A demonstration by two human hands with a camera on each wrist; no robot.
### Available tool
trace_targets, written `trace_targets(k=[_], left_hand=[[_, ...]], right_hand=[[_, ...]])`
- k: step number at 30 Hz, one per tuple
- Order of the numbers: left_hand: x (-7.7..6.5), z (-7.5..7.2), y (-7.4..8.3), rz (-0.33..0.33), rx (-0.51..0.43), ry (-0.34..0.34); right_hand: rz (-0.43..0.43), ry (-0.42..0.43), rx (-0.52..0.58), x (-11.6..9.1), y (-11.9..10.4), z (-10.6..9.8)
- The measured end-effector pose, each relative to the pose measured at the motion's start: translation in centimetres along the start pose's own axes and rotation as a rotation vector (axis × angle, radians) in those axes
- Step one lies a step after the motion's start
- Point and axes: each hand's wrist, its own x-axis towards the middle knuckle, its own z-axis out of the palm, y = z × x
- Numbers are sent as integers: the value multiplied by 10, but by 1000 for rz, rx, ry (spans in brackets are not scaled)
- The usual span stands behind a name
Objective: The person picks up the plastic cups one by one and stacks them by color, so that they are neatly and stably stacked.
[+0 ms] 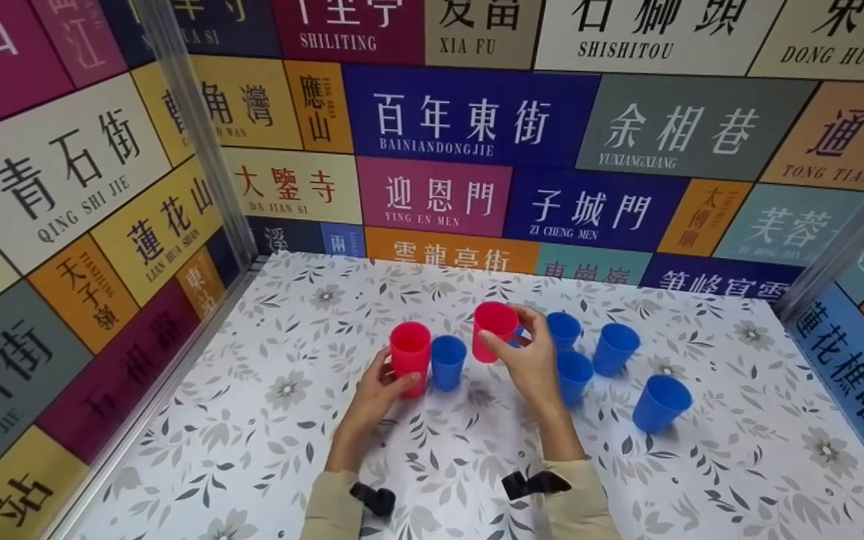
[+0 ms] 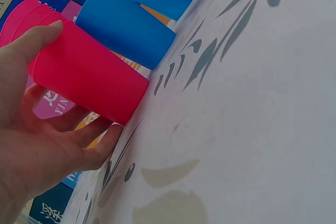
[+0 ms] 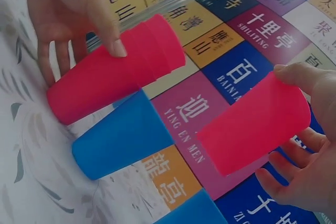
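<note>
One tabletop [image 1: 252, 450] carries the red cup stack [image 1: 410, 356] that the left grip [image 1: 376, 394] clasps, while the right grip [image 1: 536, 366] pinches a single red cup [image 3: 252, 127] aloft, apparently mid-stacking, so the next move likely calls for centring it over the stack.

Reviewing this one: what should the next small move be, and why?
Probably the right hand should bring its red cup over the nested red cups and lower it in. The held cup is raised and apart, the left hand grips the nested ones upright, and their stepped rims suggest another would fit.
</note>
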Motion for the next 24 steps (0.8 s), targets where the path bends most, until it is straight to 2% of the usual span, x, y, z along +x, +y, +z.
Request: trace_targets(k=[6,13,24], left_hand=[[0,0,-1,36,-3,-11],[0,0,2,44,-1,-9],[0,0,0,40,-3,-12]], right_hand=[[-37,-43,46,1,-8,3],[-54,-91,58,5,-27,9],[-170,-195,110,12,-55,35]])
